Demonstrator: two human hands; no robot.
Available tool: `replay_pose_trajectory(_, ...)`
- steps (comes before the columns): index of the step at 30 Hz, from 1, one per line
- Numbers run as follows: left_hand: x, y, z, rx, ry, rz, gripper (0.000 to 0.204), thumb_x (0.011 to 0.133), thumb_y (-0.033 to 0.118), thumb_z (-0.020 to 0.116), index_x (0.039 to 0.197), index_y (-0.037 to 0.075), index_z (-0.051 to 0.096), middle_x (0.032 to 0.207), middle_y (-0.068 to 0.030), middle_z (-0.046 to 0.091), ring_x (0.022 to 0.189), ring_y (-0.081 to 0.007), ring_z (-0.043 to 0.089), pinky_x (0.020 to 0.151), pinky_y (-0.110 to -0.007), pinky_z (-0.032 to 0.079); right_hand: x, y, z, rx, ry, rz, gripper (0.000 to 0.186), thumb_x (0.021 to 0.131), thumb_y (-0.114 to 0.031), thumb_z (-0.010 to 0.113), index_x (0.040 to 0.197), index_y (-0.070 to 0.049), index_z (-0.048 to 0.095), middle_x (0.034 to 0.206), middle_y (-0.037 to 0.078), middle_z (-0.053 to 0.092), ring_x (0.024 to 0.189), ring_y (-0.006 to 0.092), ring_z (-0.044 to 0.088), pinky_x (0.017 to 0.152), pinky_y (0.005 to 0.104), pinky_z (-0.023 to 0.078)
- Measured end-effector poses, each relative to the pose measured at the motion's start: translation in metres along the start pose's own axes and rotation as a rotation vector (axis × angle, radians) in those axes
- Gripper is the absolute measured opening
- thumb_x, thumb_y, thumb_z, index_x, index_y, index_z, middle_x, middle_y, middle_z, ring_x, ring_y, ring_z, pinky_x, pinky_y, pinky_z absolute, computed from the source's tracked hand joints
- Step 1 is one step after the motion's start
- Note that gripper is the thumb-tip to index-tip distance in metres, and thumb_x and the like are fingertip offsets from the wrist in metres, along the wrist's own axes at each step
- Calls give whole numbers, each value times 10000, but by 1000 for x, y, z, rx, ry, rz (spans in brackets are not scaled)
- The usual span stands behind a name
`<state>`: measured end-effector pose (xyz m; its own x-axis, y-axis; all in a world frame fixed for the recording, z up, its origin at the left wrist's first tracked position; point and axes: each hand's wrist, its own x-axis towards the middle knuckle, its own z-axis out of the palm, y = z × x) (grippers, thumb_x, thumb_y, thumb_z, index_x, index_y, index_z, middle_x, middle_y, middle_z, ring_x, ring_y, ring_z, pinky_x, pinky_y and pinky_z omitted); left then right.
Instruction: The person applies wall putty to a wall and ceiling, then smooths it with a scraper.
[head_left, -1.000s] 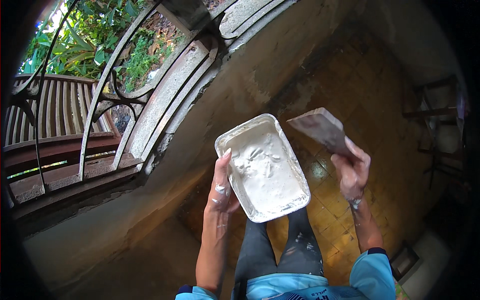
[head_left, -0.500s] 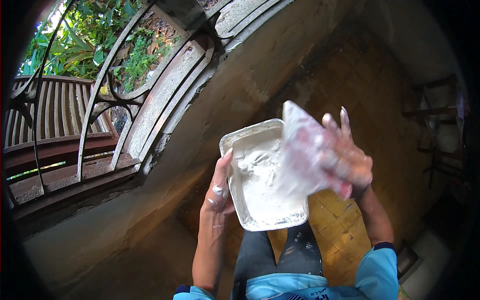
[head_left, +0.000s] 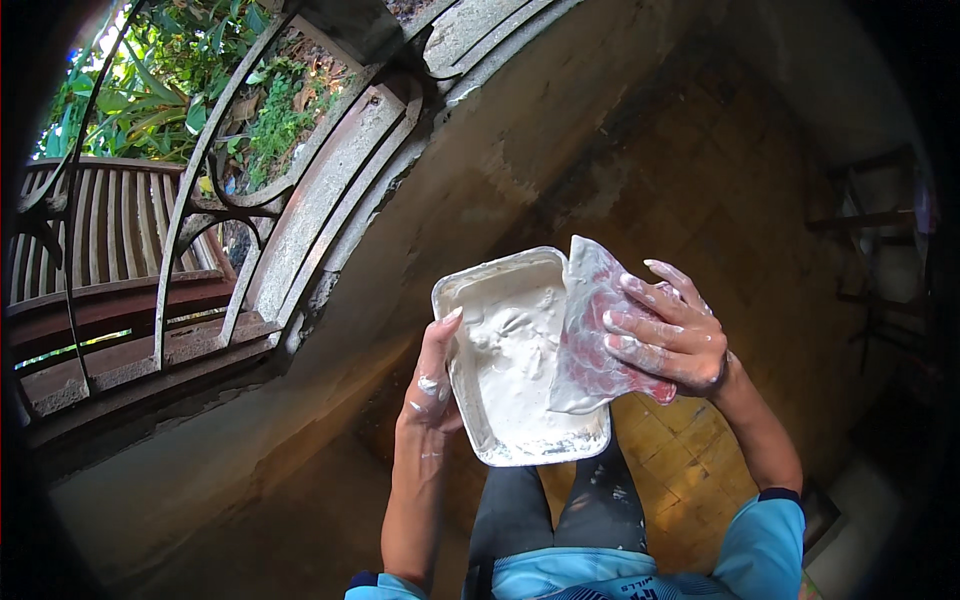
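A white rectangular tub [head_left: 463,405] sits tilted in my left hand [head_left: 435,375], whose thumb lies over the tub's left rim while the other fingers are hidden beneath. Thick white paste [head_left: 520,350] fills much of the tub, with ridges in its middle. My right hand [head_left: 672,335] grips a flat, pinkish-red scraper [head_left: 590,310] smeared with the same paste. The scraper's long edge overlaps the tub's right rim; whether it touches the paste I cannot tell. White smears mark the fingers of my right hand and the base of my left thumb.
At the left, a metal grille [head_left: 205,120] stands over a stone sill [head_left: 340,170], with a slatted wooden bench [head_left: 110,220] and plants beyond. A stained wall [head_left: 440,220] runs below the sill. Yellowish floor tiles [head_left: 660,450] lie under me; dark wooden furniture [head_left: 870,220] stands at the far right.
The scraper, blurred before, is now sharp and has turned and moved slightly down and left at the tub's right rim. My left hand and the tub have shifted slightly.
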<state>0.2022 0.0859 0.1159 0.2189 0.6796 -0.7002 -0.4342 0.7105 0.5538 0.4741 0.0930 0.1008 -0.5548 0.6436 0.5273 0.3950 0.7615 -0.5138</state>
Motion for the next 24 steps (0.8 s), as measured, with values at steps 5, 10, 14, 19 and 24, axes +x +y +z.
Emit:
replay_pose_trajectory(5,4,3,0,-48,16,9,656,863,484,509,1308,8,435,1185,-163,569,996,-245,602,877,-383,494,-25,-3,21,114,163,212,291,789,-157,653,1055,-41,677,1101,141,658,1086,316,606,951,488,430)
replay_pose_trajectory(10,7,7,9,8,48,9,639,861,479,522,1298,20,440,1177,-148,563,993,-236,592,875,-379,490,-43,-14,45,835,707,1013,276,868,-50,444,1096,48,565,1045,170,627,882,272,639,805,491,534)
replay_pose_trajectory(14,11,3,2,17,41,12,624,864,479,522,1292,31,441,1172,-136,557,991,-230,584,873,-378,484,-31,-2,-5,1338,801,1133,340,834,-135,533,1122,46,529,1053,165,612,904,263,636,667,471,589)
replay_pose_trajectory(19,9,3,2,37,39,-8,643,862,485,521,1306,30,422,1189,-142,547,1004,-232,577,886,-382,474,14,-1,-29,1307,463,1080,262,883,-149,551,1036,61,584,864,86,645,697,119,625,584,261,522)
replay_pose_trajectory(24,7,4,2,54,48,4,674,850,489,525,1322,22,408,1201,-159,540,1022,-246,572,900,-390,467,10,4,-6,1313,207,987,171,879,-131,567,850,26,629,734,24,619,611,66,567,545,223,463)
